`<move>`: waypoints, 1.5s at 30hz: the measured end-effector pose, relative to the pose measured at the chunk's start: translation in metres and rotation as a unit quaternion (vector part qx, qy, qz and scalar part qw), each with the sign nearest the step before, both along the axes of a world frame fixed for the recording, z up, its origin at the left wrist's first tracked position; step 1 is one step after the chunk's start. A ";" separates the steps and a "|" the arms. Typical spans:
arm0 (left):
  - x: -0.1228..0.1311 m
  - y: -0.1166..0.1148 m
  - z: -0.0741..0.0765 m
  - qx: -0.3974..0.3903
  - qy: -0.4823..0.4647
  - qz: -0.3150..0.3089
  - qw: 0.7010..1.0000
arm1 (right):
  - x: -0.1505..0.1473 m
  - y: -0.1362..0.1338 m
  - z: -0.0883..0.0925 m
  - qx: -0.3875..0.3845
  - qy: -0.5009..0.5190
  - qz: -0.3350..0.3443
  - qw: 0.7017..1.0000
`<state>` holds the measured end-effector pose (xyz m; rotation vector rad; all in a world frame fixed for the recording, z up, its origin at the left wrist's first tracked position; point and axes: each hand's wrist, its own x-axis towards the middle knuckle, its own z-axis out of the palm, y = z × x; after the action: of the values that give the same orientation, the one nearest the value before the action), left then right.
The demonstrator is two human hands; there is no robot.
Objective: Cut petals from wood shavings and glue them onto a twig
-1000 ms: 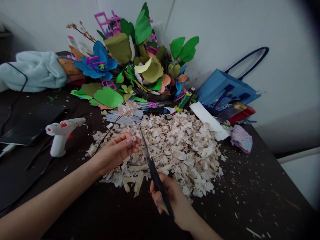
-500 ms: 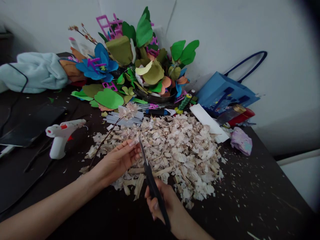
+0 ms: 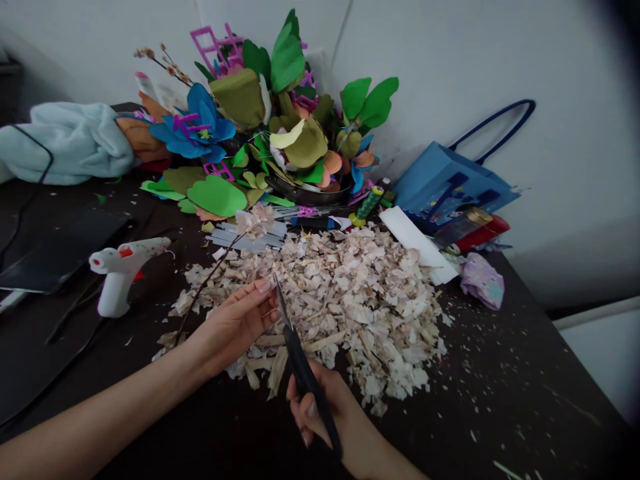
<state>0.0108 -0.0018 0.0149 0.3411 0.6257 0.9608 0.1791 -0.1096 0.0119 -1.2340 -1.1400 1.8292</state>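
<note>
My left hand [image 3: 233,327] is curled with its fingertips over a heap of pale paper-like shavings [image 3: 370,313], and I cannot tell whether it holds a small flake. My right hand [image 3: 320,407] is shut on the black handles of a pair of scissors [image 3: 300,360]. The narrow steel blades point up and to the left, their tips right beside my left fingertips. A thin dark twig [image 3: 210,280] with a pale blossom [image 3: 255,221] lies across the shavings just above my left hand.
A white hot glue gun [image 3: 120,277] lies left of the heap on the dark table [image 3: 500,400]. Behind stands a bunch of colourful foam flowers and leaves [image 3: 285,127]. A blue bag [image 3: 450,180], green thread spool [image 3: 370,203], white strip [image 3: 415,243] and crumpled packet [image 3: 483,281] lie to the right.
My left hand has dropped a little towards me, and my right hand with the scissors has shifted left. The blade tips now sit lower, still next to my left fingertips.
</note>
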 end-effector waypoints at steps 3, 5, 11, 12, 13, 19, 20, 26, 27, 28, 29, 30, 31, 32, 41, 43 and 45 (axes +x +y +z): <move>0.001 -0.001 -0.002 0.002 0.008 -0.003 1.000 | 0.000 0.000 -0.002 0.001 0.001 -0.005 1.000; 0.002 -0.001 -0.004 0.007 0.016 -0.008 1.000 | 0.001 0.001 -0.003 0.000 -0.005 -0.006 1.000; 0.005 -0.003 -0.006 0.013 0.023 -0.025 0.999 | 0.003 -0.001 -0.004 0.001 0.006 -0.011 1.000; 0.005 -0.004 -0.005 0.009 0.020 -0.023 1.000 | 0.003 -0.002 -0.004 -0.001 0.007 -0.012 1.000; 0.005 -0.004 -0.005 0.006 0.016 -0.020 1.000 | 0.003 -0.002 -0.004 -0.001 0.008 -0.012 1.000; 0.004 -0.004 -0.005 -0.022 0.011 0.000 1.000 | 0.002 0.001 -0.001 -0.008 0.000 -0.012 1.000; 0.004 -0.003 -0.005 -0.027 0.011 0.005 1.000 | 0.002 0.001 -0.001 -0.010 -0.003 -0.012 1.000; 0.007 -0.004 -0.004 -0.043 0.010 0.025 0.999 | 0.000 0.000 -0.001 -0.017 -0.007 -0.017 1.000; 0.007 -0.004 -0.004 -0.044 0.010 0.029 0.999 | 0.000 0.000 -0.001 -0.017 -0.006 -0.019 1.000; 0.007 -0.004 -0.004 -0.043 0.011 0.032 0.999 | 0.000 0.000 -0.001 -0.014 -0.007 -0.018 1.000; 0.007 -0.004 -0.005 -0.041 0.010 0.035 0.999 | -0.001 0.000 0.000 -0.012 -0.009 -0.019 1.000; 0.007 -0.005 -0.005 -0.039 0.010 0.036 0.999 | -0.001 0.000 0.000 -0.010 -0.011 -0.019 1.000; 0.007 -0.005 -0.005 -0.037 0.010 0.036 0.999 | -0.001 0.000 0.000 -0.009 -0.014 -0.019 1.000; 0.008 -0.005 -0.005 -0.036 0.010 0.037 0.999 | -0.002 -0.001 0.000 -0.010 -0.017 -0.019 1.000; 0.008 -0.005 -0.003 -0.035 0.015 0.040 0.998 | -0.001 0.000 0.000 -0.015 -0.042 -0.021 0.999; 0.007 -0.005 -0.003 -0.036 0.014 0.041 0.998 | 0.000 0.002 0.002 -0.019 -0.054 -0.022 0.998; 0.007 -0.005 -0.004 -0.036 0.014 0.039 0.998 | -0.001 0.002 0.003 -0.023 -0.058 -0.022 0.998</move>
<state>0.0179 -0.0066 0.0110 0.2678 0.7022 1.0071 0.1779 -0.1076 0.0146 -1.3974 -1.1283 1.7798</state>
